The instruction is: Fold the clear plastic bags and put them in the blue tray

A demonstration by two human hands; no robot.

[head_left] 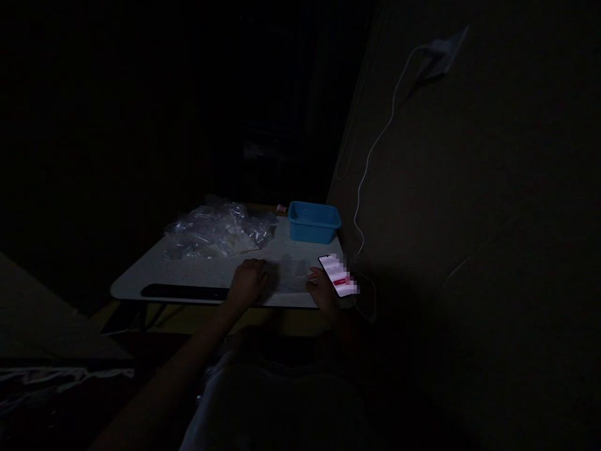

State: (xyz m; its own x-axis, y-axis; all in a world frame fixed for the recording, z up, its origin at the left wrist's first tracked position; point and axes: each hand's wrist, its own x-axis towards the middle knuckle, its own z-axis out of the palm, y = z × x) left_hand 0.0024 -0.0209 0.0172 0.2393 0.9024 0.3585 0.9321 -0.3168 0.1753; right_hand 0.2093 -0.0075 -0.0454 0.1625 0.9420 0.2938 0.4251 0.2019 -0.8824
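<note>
A dim room seen from head height, looking down at a white folding table [188, 270] whose near edge faces the person. Both bare forearms reach in from below. Between the hands, flat on the tabletop near that edge, lies a thin see-through plastic piece [287, 277], probably a bag; its outline is faint in the dark. The left hand [248, 280] rests at its left side, back of the hand up, fingers curled downward; whether they pinch the plastic I cannot tell. The right hand [321, 287] is at its right side, partly open, with the fingers bent and pointing left; its grip is also too dark to make out. Just beside the right hand, a smartphone [334, 273] lies with its screen lit, part of it blurred into blocks. Behind the left hand, a loose heap of crinkled clear plastic bags [220, 230] covers the table's far left part. At the far right corner stands a blue rectangular plastic basin [312, 233]. On the right-hand wall, a white cable [392, 113] hangs down from an outlet [444, 55].
</note>
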